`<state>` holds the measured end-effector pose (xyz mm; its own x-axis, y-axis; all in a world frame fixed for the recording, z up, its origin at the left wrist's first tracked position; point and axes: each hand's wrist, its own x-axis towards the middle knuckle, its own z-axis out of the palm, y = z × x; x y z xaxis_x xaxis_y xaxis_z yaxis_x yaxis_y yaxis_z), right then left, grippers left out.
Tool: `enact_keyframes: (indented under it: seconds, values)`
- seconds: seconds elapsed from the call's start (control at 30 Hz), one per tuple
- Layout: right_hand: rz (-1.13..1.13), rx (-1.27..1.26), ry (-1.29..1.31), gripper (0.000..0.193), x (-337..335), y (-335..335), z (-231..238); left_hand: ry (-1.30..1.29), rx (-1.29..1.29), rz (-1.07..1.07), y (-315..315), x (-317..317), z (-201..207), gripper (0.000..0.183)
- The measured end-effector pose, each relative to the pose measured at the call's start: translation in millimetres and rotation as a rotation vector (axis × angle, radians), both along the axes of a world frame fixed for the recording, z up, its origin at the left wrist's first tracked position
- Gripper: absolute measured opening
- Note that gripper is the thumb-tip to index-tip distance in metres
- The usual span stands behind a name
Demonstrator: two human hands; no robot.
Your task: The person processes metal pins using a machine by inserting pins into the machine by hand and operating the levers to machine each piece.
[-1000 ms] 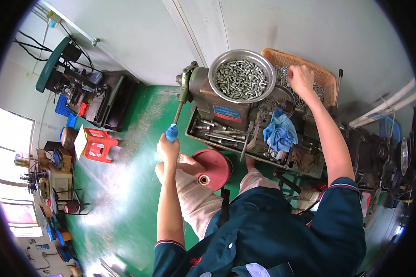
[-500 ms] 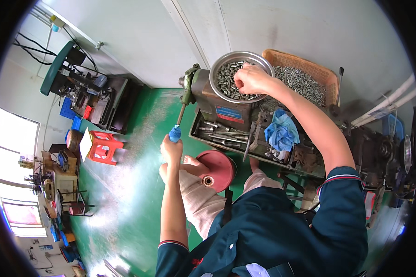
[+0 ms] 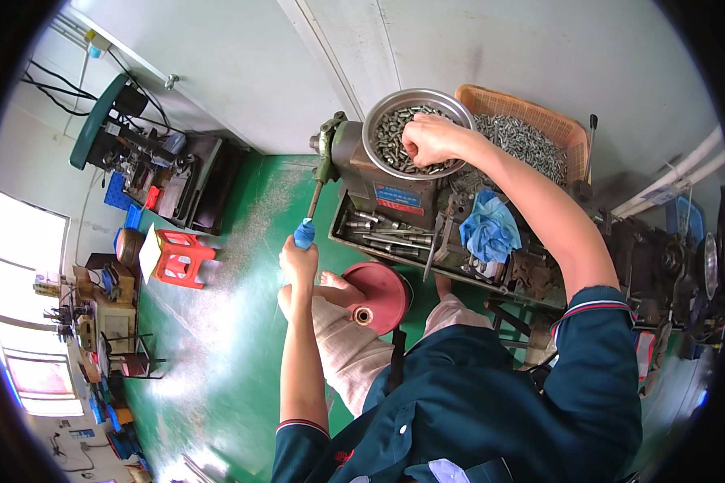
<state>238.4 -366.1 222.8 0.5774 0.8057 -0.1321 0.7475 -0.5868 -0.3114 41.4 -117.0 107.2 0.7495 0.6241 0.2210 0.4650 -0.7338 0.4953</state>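
Observation:
My left hand is wrapped round the lower end of a machine lever, just under the blue wrapping on its grip. The lever slopes up to a green machine head. Over a round steel bowl my right hand reaches in with its fingers curled down and pressed together among small metal pins. Whether a pin is between those fingertips is hidden by the hand. The bowl rests on top of the machine.
Behind the bowl stands an orange basket heaped with small metal parts. A tool tray and a crumpled blue cloth lie on the machine bed. Below is a red round stool. A red plastic stool and another machine stand left.
My right hand has shifted slightly left and down within the bowl, its fingers still curled. My left hand keeps its hold on the lever in the same place.

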Motion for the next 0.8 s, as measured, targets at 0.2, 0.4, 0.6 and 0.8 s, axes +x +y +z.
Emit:
enact_keyframes:
  seconds: [0.2, 0.4, 0.6, 0.8]
  values:
    - [-0.001, 0.101, 0.009, 0.013, 1.7, -7.2, -1.5, 0.011, 0.003, 0.01, -2.8, -0.1, 2.2, 0.016]
    - [-0.136, 0.331, 0.152, 0.012, 10.8, -27.7, 18.6, -0.011, -0.009, 0.005, -2.6, -0.3, -0.1, 0.015]
    - [-0.331, 0.67, 0.223, 0.014, 36.8, -80.3, 21.2, -0.029, -0.013, -0.002, -2.6, -1.2, 1.3, 0.015]
    - [-0.593, 0.787, 0.224, 0.009, 38.0, -125.5, -12.6, -0.054, -0.008, -0.018, -3.7, 0.0, 1.3, 0.015]
